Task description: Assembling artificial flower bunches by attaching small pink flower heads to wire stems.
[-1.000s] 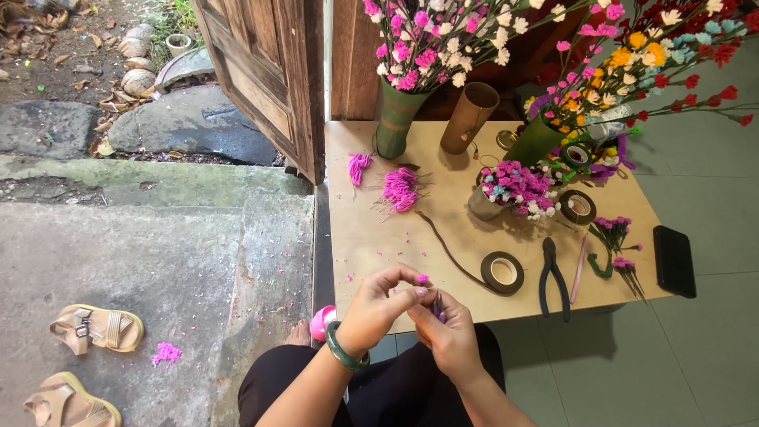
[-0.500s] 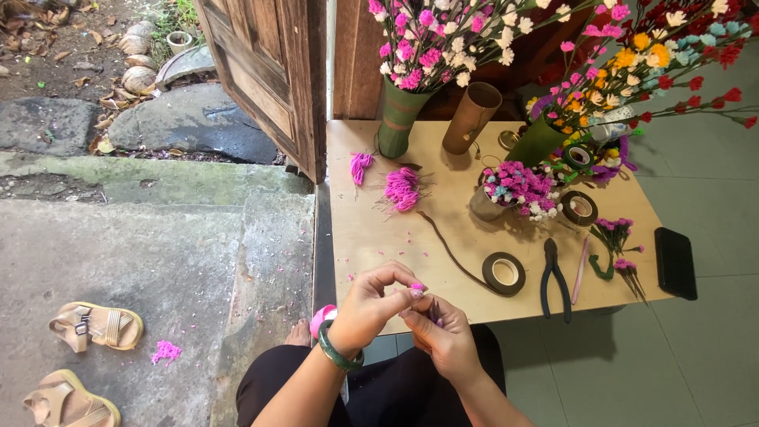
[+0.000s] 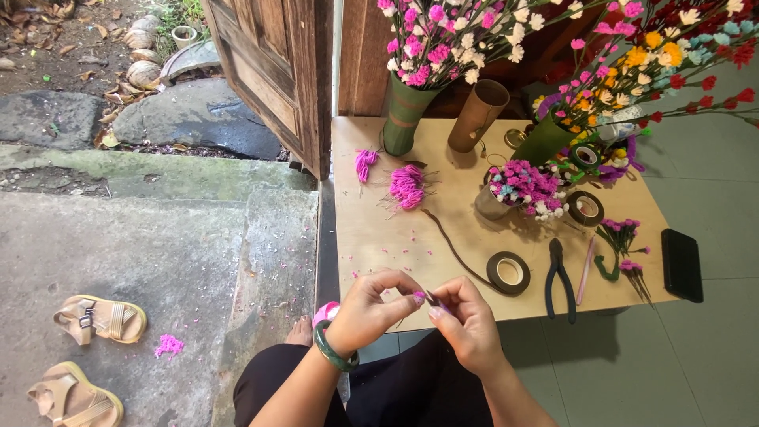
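I see home doorstep craft spot: low wooden surface (image 3: pixel 379 237), flower vases (image 3: pixel 405 115), tape rolls (image 3: pixel 508 273), pliers (image 3: pixel 558 273), sandals (image 3: pixel 99 319) outside door (image 3: pixel 277 71).

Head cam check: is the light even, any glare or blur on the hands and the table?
Head view: soft, even daylight, no glare on the table; faint shadows beside the pliers and tape roll; left hand and right hand sharp; edges bend slightly.
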